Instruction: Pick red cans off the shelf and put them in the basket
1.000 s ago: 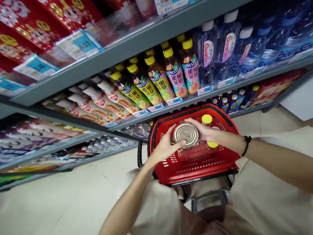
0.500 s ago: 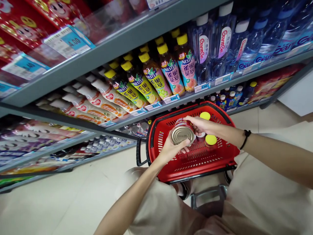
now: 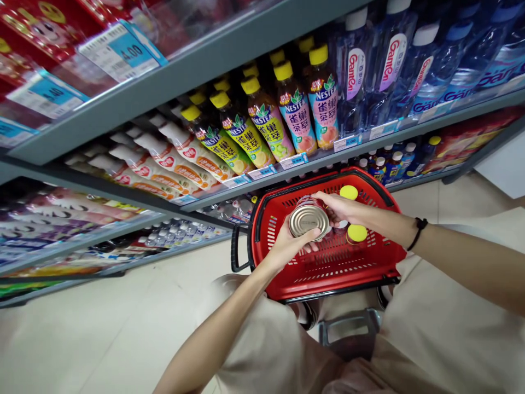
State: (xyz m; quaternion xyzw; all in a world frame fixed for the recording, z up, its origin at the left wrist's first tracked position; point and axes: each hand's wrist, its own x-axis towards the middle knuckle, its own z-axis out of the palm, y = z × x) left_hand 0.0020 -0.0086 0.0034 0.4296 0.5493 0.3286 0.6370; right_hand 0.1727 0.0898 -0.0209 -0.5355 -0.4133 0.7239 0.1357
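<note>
Head view: left hand (image 3: 289, 244) and right hand (image 3: 338, 209) clasp a round silver-ended metal can (image 3: 309, 222), unreleased, over red plastic basket (image 3: 303, 282) already containing yellow-lidded jars (image 3: 356, 233).

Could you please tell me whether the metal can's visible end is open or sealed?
Sealed: the metal can shows an unbroken disc across that end.

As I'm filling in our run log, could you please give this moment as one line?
left hand: gripping round silver-ended can; right hand: at can's side; below: red slotted plastic basket holding round yellow-lidded containers
</note>
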